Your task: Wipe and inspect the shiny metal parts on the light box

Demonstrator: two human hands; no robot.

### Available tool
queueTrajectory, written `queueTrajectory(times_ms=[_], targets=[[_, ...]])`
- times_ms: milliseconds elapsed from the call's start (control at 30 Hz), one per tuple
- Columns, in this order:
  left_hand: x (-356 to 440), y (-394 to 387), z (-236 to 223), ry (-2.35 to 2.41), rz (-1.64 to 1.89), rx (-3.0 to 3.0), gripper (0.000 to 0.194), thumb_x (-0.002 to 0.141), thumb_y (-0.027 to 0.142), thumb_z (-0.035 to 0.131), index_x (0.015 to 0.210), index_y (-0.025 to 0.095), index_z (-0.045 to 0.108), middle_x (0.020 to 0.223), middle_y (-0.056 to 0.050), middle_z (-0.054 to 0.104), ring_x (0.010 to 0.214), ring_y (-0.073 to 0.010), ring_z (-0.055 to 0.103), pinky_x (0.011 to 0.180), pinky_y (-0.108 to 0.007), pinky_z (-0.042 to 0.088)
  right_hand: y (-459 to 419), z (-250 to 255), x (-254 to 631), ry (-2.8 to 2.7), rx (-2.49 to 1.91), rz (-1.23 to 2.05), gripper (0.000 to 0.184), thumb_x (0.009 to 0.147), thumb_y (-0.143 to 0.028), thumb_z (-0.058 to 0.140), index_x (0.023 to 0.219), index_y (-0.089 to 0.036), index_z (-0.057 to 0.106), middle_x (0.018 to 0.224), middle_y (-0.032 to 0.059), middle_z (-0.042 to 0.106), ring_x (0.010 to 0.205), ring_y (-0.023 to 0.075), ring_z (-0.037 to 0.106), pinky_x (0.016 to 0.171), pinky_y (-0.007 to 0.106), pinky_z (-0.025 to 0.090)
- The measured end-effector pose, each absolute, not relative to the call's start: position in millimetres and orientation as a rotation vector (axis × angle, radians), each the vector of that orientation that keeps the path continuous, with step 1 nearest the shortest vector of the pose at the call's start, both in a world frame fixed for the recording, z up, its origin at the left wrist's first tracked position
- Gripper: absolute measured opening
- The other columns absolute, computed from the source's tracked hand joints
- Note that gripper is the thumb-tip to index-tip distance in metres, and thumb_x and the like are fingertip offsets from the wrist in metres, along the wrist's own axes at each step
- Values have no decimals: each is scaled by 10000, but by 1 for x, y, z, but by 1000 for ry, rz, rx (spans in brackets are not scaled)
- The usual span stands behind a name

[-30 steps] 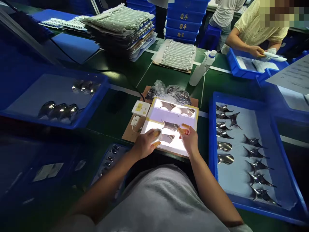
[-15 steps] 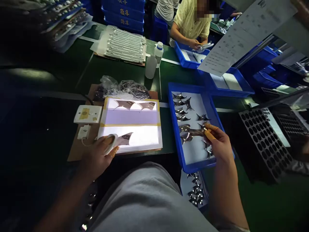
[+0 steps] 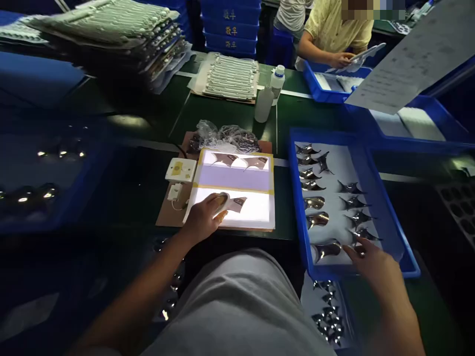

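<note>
My left hand [image 3: 204, 218] is closed round a curved piece with a white rim [image 3: 222, 201], held over the lit part of a light panel [image 3: 256, 211]. Past the fingers a grey flared end with a dark printed mark [image 3: 235, 204] shows against the light. My right hand [image 3: 374, 259] is low inside a blue tray [image 3: 306, 242], thumb and forefinger a little apart. Just left of its fingertips lies a shiny curved metal piece [image 3: 326, 249]. Similar shiny pieces [image 3: 317, 219] line the tray's left side, and pointed ones [image 3: 354, 202] its right side.
A white box [image 3: 180, 169] and bagged wires [image 3: 237, 136] adjoin the panel. Behind stand two bottles [image 3: 264, 105], a tray of white strips [image 3: 232, 76] and stacked trays [image 3: 148, 54]. Across the bench a person [image 3: 334, 37] handles a pale part. A paper sheet [image 3: 404, 59] hangs at right.
My right hand has moved toward me in the tray, and the shiny piece it held is now at the tray's near left. My left hand keeps its piece over the panel. The view has turned left.
</note>
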State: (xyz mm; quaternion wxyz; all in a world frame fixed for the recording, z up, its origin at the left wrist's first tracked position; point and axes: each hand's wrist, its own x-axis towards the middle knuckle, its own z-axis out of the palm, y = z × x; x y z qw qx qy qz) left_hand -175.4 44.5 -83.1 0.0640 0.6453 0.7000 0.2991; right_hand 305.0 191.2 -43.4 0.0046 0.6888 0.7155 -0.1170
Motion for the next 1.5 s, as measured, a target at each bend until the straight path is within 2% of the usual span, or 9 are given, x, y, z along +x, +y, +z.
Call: queueTrajectory(times_ms=[100,267,467,667,767,933,1067,1267,1500], targets=[[-178,45,-88,2167,770,1878,405,885,209,695,1286,210,637,1273,-98,686,1091,-273,712,905,-360,607,187,-29,261,2581,2096,-248,488,892,-586,597,1177,-209,721,884,100,760,759,329,701,680,448,519],[-181,42,-84,2125,876,1790,430,868,265,757,1276,184,650,1235,-116,702,1071,-287,711,898,-384,594,166,-36,133,3122,1525,-730,333,973,-442,596,1178,-192,676,1052,112,726,746,229,658,701,380,551],[-175,19,-54,2124,1330,1383,269,974,349,627,1146,166,724,969,-67,755,907,-209,709,821,-302,555,155,-75,22,3355,973,-680,496,958,-307,655,1426,-172,563,1294,196,596,1152,361,549,963,535,525],[-165,-7,-32,2098,1509,1036,295,923,423,655,978,154,763,951,-52,768,906,-221,707,808,-302,556,155,-86,-4,3263,866,-816,424,941,-242,624,1350,-127,634,1192,220,614,1134,387,518,965,572,486],[-165,-15,-25,2140,1572,936,290,929,432,642,897,166,754,815,-23,730,736,-170,657,690,-268,524,158,-72,3,3039,1101,-1462,407,929,-364,653,1280,-159,680,1122,177,663,1038,344,580,915,521,502],[-164,-9,-18,2051,1644,1028,240,953,376,628,867,171,717,766,-4,670,665,-133,592,624,-249,463,163,-38,27,1609,1082,-2937,466,933,-577,557,1122,-197,749,947,112,726,800,244,639,654,349,493],[-157,8,-16,1949,1526,1374,148,970,233,577,1000,177,711,778,2,652,712,-136,601,677,-250,469,160,-26,42,1094,995,-3201,390,908,-514,584,1080,-219,774,965,80,743,790,207,638,688,325,512],[-155,29,-10,1796,1133,2033,519,875,11,405,1306,198,626,964,-44,633,775,-137,609,667,-226,475,154,-30,49,916,1020,-3233,389,879,-505,620,1054,-196,778,849,73,741,787,216,652,721,338,524],[-148,52,26,1559,306,2719,261,937,133,489,1086,227,681,962,-70,599,652,-166,544,591,-290,443,143,-37,44,1048,923,-3174,353,864,-511,654,708,-201,719,529,32,611,551,208,583,599,343,489]])
